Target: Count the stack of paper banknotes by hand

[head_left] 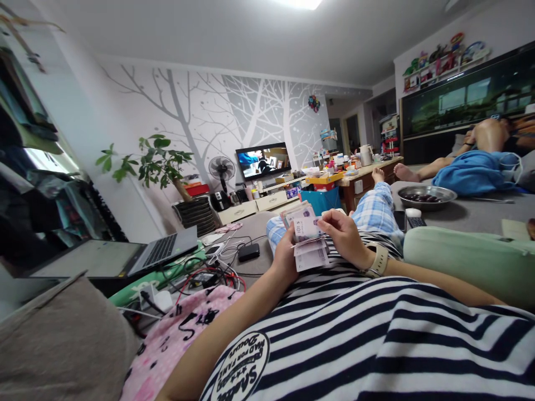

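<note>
A stack of banknotes (307,227) is held up over my lap, some of the pale purple notes folded down toward me. My left hand (287,250) is closed around the stack's left side, its thumb lying along the edge. From the right, my right hand (343,233) pinches the right edge of a note between thumb and fingers. A watch with a pale band (379,259) is on my right wrist. Beneath both hands are my striped shirt (355,312) and blue plaid trousers (374,209).
At left lie an open laptop (161,250), tangled cables and a black box (249,252). A metal bowl of dark round fruit (426,197), a remote (416,221) and a green cushion (463,262) are at right. Another person's legs (443,164) stretch out beyond the bowl.
</note>
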A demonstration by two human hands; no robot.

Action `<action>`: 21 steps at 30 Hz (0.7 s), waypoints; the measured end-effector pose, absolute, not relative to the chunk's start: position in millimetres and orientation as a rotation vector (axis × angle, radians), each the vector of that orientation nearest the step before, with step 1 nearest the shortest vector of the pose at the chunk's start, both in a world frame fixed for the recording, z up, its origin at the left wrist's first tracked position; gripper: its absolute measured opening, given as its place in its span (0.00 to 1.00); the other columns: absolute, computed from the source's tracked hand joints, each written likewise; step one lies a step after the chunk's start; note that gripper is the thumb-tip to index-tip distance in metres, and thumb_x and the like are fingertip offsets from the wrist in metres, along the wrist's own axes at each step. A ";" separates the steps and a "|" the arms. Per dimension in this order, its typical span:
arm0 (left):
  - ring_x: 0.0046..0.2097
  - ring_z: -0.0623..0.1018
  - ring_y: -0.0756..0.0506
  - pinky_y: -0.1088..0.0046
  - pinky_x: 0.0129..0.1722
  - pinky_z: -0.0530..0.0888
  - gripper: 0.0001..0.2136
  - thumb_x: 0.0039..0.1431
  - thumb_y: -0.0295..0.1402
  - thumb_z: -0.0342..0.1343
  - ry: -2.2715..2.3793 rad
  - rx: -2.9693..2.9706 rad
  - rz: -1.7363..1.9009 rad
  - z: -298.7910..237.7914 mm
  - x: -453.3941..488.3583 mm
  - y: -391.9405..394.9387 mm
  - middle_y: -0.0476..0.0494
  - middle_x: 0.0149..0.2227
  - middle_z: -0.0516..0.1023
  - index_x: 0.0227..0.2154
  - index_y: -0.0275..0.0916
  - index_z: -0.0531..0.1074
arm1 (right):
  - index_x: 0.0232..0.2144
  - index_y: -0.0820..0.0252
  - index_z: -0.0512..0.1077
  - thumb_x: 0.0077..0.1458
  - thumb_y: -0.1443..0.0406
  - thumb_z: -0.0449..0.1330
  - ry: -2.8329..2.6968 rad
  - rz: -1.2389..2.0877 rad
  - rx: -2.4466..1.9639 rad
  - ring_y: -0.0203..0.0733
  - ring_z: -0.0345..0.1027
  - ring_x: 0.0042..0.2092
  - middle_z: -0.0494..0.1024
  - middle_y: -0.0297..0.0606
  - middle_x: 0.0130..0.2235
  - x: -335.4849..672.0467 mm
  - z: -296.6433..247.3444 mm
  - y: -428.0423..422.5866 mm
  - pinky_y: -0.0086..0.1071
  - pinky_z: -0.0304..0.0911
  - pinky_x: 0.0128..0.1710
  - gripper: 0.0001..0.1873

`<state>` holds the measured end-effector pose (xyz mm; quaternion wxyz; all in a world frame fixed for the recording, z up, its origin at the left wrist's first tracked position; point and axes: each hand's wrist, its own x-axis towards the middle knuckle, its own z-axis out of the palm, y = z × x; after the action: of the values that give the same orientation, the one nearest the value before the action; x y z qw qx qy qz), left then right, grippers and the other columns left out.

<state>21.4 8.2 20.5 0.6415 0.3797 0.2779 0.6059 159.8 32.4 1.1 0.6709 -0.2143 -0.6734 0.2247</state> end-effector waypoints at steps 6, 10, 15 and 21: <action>0.42 0.80 0.38 0.63 0.45 0.76 0.15 0.54 0.37 0.58 0.642 0.907 1.410 20.6 21.5 4.9 0.40 0.36 0.82 0.44 0.37 0.75 | 0.28 0.58 0.69 0.55 0.56 0.59 -1.536 0.507 -0.439 0.37 0.62 0.31 0.70 0.33 0.28 158.7 1.3 29.3 0.30 0.59 0.31 0.12; 0.42 0.80 0.38 0.62 0.44 0.76 0.15 0.54 0.37 0.57 0.629 0.920 1.417 19.8 21.4 5.8 0.40 0.36 0.82 0.43 0.37 0.75 | 0.31 0.59 0.70 0.55 0.56 0.59 -1.535 0.528 -0.426 0.38 0.64 0.32 0.72 0.34 0.29 157.4 0.0 29.3 0.31 0.61 0.33 0.11; 0.41 0.80 0.38 0.63 0.44 0.76 0.14 0.54 0.36 0.56 0.637 0.920 1.395 13.3 19.6 10.2 0.40 0.35 0.82 0.42 0.37 0.75 | 0.30 0.58 0.70 0.56 0.56 0.58 -1.542 0.518 -0.429 0.38 0.63 0.32 0.72 0.34 0.29 157.7 -3.2 29.5 0.31 0.61 0.33 0.11; 0.40 0.80 0.39 0.63 0.43 0.76 0.14 0.54 0.35 0.56 0.627 0.953 1.417 7.4 19.7 13.2 0.41 0.35 0.82 0.43 0.38 0.74 | 0.29 0.59 0.69 0.58 0.57 0.56 -1.542 0.518 -0.410 0.37 0.62 0.31 0.70 0.33 0.28 159.3 -5.1 28.7 0.30 0.59 0.31 0.12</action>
<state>19.7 13.2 7.4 0.6139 0.4136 0.2719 0.6149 159.3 28.7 -5.1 0.6684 -0.1817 -0.6838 0.2295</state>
